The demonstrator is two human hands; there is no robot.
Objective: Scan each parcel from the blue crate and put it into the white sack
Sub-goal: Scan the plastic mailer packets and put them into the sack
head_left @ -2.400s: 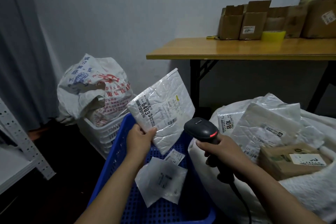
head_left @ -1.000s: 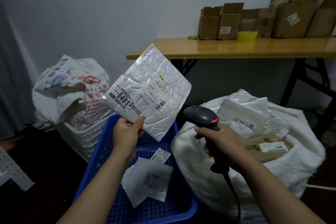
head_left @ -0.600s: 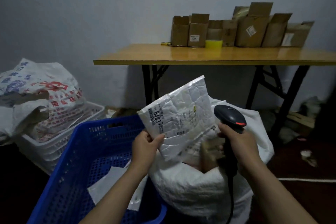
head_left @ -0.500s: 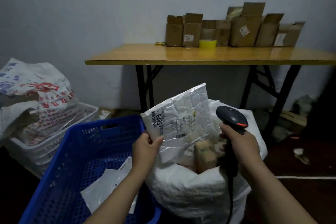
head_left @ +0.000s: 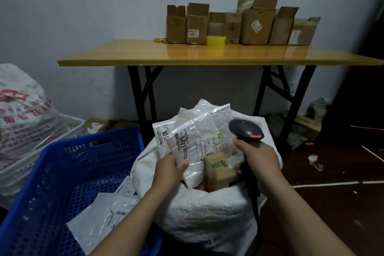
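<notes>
Parcels (head_left: 104, 217) lie flat in the blue crate (head_left: 62, 172) nearest the camera. Just beyond, the left hand (head_left: 169, 170) pinches a white padded parcel (head_left: 199, 141) by its lower corner over the mouth of the white sack (head_left: 203, 210), while the right hand (head_left: 258, 157) wraps the scanner (head_left: 246, 132). Farther back, cardboard boxes (head_left: 257, 25) line the desk (head_left: 187, 54).

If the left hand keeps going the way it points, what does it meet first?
The left hand points up and forward into the sack, holding the mailer. Probably the mailer meets the other white mailer behind it first; depth is unclear.
</notes>
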